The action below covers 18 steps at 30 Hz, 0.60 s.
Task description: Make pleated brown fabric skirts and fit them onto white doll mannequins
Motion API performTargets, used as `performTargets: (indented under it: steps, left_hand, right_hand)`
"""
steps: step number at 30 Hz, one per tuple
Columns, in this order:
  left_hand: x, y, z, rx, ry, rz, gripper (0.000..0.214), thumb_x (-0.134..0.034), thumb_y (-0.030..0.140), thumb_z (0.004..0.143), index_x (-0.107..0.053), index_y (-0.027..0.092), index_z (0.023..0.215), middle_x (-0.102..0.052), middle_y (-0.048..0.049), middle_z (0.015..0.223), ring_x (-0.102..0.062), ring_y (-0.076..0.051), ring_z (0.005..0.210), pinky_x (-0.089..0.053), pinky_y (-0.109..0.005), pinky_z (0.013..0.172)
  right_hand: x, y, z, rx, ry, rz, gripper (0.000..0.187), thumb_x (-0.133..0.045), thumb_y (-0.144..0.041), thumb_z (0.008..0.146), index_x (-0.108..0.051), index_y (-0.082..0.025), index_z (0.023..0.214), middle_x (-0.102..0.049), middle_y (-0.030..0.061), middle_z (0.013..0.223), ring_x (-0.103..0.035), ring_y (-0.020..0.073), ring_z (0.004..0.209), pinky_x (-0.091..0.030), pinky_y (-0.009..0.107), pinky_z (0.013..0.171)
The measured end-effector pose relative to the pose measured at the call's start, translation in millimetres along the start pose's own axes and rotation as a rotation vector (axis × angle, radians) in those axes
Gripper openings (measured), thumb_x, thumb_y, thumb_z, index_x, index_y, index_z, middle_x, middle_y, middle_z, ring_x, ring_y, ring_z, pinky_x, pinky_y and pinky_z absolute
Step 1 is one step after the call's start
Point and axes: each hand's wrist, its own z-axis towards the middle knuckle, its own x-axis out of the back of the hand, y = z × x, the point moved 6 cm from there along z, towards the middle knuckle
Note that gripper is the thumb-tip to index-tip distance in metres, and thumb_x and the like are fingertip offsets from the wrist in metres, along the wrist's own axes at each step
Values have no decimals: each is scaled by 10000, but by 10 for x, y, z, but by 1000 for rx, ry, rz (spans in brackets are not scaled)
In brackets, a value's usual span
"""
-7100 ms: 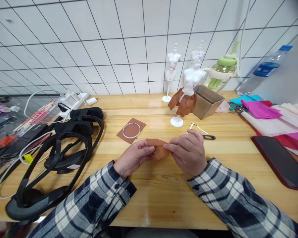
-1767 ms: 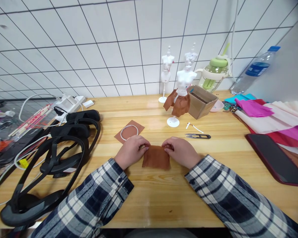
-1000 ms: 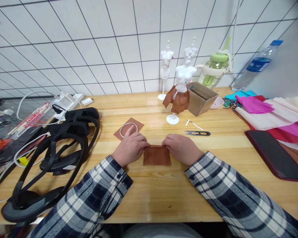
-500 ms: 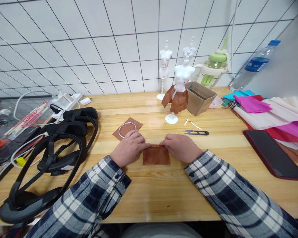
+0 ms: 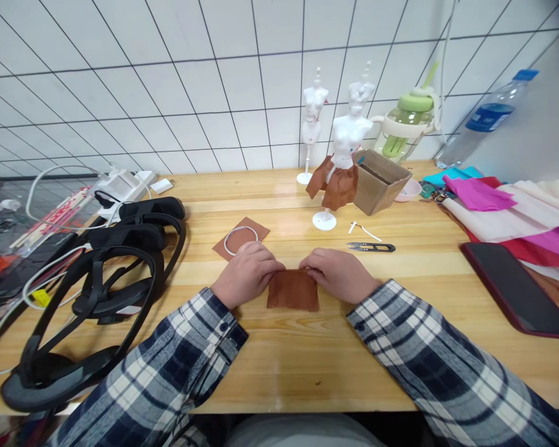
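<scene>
A small rectangle of brown fabric (image 5: 292, 290) lies on the wooden table in front of me. My left hand (image 5: 249, 273) pinches its far left corner, fingers closed. At the far right corner, my right hand (image 5: 339, 273) grips the same fabric between thumb and fingers. Just beyond the left hand is another brown fabric piece (image 5: 261, 230) with a silver ring (image 5: 228, 241) on it. Past the right hand lie black thread snips (image 5: 371, 247) and a white strip (image 5: 369, 234). A white mini dress form (image 5: 347, 139) with brown fabric (image 5: 342, 188) around its lower part stands behind.
Black headsets (image 5: 156, 273) and cables crowd the left side. A second dress form (image 5: 311, 124), a cardboard box (image 5: 377, 186), a green-lidded cup (image 5: 407, 121) and a water bottle (image 5: 489, 118) stand at the back. On the right are a phone (image 5: 517, 288) and coloured fabrics (image 5: 545, 208).
The far edge of the brown fabric now looks lifted slightly between my hands, its strip-like fold no longer showing. Both hands stay at its corners. The camera view has shifted a little.
</scene>
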Motion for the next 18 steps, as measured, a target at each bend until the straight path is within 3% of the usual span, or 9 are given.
performTargets:
  steps: [6, 12, 18]
  left_hand:
    - [-1, 16, -7, -25, 25, 21, 287, -457, 195, 950, -703, 241, 1092, -667, -51, 864, -532, -193, 871, -390, -399, 921]
    - [-8, 35, -5, -43, -2, 40, 300, -452, 192, 948, -721, 268, 1056, -661, -55, 887, -529, -204, 906, -407, -388, 875]
    - [-19, 86, -1, -81, -22, 109, 270, -485, 179, 925, -721, 255, 1034, -647, -55, 880, -517, -212, 912, -400, -406, 902]
  right_hand:
    - [7, -26, -16, -5, 38, -58, 358, -499, -173, 904, -562, -249, 1248, -675, 32, 1062, -614, 176, 957, -409, 281, 755]
    - [28, -52, -23, 13, 3, -93, 195, -492, -190, 920, -656, -261, 999, -667, 2, 968, -608, 158, 881, -379, 270, 678]
    - [41, -135, -34, 74, -15, -212, 194, -492, -181, 930, -672, -249, 960, -634, 24, 894, -574, 168, 845, -334, 283, 628]
